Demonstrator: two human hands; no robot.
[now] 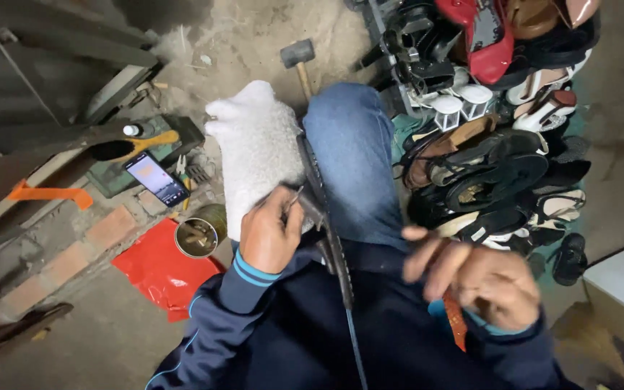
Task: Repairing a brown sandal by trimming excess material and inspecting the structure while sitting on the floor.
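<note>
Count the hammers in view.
1: a hammer lies on the ground beyond the white fleece cloth, its handle running behind the person's knee. Others may be hidden in the shoe pile.

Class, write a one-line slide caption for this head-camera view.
Seated person's left hand pins a dark strap against white fleece on the lap; right hand raised beside piled shoes.

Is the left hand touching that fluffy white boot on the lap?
Touching. The head view shows the left hand pressed against the white fleecy boot, fingers curled at its edge around a thin metal tool.
</note>
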